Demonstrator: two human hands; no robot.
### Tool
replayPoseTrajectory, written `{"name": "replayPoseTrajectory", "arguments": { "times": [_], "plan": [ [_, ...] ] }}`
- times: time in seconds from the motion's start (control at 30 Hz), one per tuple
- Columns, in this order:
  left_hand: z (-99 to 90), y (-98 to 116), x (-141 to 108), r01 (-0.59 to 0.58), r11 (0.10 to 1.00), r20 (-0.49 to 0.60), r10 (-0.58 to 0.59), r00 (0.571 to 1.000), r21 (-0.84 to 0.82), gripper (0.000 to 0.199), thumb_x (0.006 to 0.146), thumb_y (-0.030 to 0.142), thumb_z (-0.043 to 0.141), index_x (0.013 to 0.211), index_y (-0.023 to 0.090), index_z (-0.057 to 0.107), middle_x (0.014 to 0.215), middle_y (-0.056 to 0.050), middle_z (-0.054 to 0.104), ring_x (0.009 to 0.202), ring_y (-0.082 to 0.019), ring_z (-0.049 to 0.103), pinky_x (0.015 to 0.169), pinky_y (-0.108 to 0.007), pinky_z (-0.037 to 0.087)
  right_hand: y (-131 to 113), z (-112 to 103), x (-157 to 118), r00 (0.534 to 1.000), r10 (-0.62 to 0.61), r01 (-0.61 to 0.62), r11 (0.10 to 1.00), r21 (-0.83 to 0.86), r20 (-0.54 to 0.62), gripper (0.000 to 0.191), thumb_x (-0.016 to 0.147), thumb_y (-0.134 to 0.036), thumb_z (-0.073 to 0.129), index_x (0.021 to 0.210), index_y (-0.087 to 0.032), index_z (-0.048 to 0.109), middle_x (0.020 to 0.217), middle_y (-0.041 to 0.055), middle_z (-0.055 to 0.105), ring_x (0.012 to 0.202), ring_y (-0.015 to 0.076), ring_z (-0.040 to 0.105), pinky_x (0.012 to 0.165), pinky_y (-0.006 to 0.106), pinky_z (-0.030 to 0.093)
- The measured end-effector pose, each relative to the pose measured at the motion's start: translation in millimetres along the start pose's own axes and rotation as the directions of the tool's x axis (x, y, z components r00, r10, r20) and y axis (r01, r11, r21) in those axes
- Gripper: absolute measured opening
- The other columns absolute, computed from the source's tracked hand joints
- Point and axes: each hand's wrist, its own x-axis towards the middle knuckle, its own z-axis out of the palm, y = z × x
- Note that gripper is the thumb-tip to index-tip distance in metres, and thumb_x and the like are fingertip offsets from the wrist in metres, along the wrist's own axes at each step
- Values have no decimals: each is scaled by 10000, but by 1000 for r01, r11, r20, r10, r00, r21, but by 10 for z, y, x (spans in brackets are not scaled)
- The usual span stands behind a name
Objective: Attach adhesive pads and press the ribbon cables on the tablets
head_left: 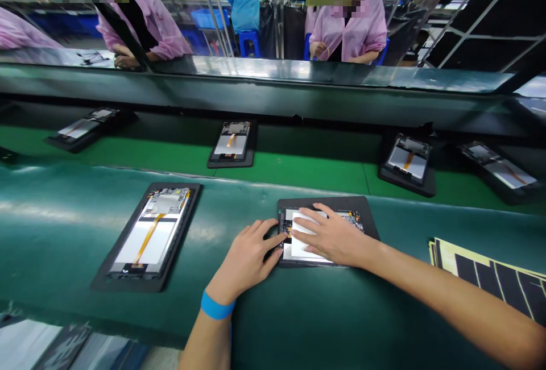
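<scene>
On the dark green worktop (273, 330), just ahead of the person, an opened tablet (292, 252) lies crosswise on a black mat (370, 216), its circuit board partly covered. Over its middle lies a white rectangular sheet (299, 250), with the right hand (336, 236) flat on top, fingers spread apart. The left hand (256, 252), below a blue wristband (216, 305), has its fingers apart, tips at the tablet's left end; whether they touch a small part there, I cannot tell. Well to the left lies a second opened tablet (166, 205) with an orange ribbon cable (149, 238); near the right forearm are yellow-edged sheets (469, 270). Beyond, a brighter green conveyor belt (294, 171) carries more opened tablets (232, 145). Past the partition, co-workers in pink (367, 23) sit facing this way.
</scene>
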Motion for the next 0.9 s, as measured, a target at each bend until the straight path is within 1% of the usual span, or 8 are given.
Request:
{"name": "replayPoseTrajectory", "arguments": {
  "times": [0.1, 0.27, 0.53, 0.7, 0.9],
  "plan": [
    [-2, 2, -1, -1, 1000, 17, 1, 1000, -1, 343, 979, 252, 543, 1291, 257, 687, 1351, -132, 579, 1082, -309, 593, 882, -491, 557, 5, -11, 8, 1000, 5, -5, 1000, 8, 15, 415, 1014, -415, 584, 1384, -228, 586, 1389, 104, 618, 1334, 319, 510, 1101, 537, 409],
    [-4, 5, -6, -9, 1000, 4, 9, 1000, 3, 354, 981, 256, 542, 1306, 271, 684, 1347, -131, 578, 1065, -307, 602, 867, -490, 571, 8, -31, 28, 999, 23, -24, 999, 25, 27, 402, 1027, -424, 555, 1382, -240, 592, 1388, 110, 616, 1333, 314, 505, 1098, 523, 404],
    [41, 23, -22, 16, 1000, 21, -16, 1000, 11, 376, 987, 246, 538, 1338, 287, 667, 1383, -129, 563, 1120, -309, 610, 941, -506, 558, 2, 8, -3, 998, 37, -39, 998, 42, 48, 420, 1040, -437, 524, 1412, -249, 576, 1443, 114, 588, 1354, 315, 490, 1102, 519, 392],
    [39, 49, -15, 31, 999, 28, -32, 999, 28, 366, 983, 244, 540, 1318, 288, 683, 1389, -127, 567, 1090, -302, 622, 928, -505, 564, 9, 41, -27, 997, 49, -51, 998, 44, 52, 432, 1047, -421, 512, 1448, -262, 546, 1476, 101, 568, 1361, 314, 484, 1106, 527, 390],
    [51, 55, -31, 34, 998, 39, -35, 999, 50, 379, 990, 239, 533, 1344, 284, 662, 1410, -133, 554, 1091, -313, 615, 899, -508, 564, 5, 51, -44, 998, 54, -56, 997, 58, 43, 427, 1056, -414, 494, 1452, -264, 544, 1482, 97, 567, 1347, 308, 500, 1104, 535, 398]
  ]
}}
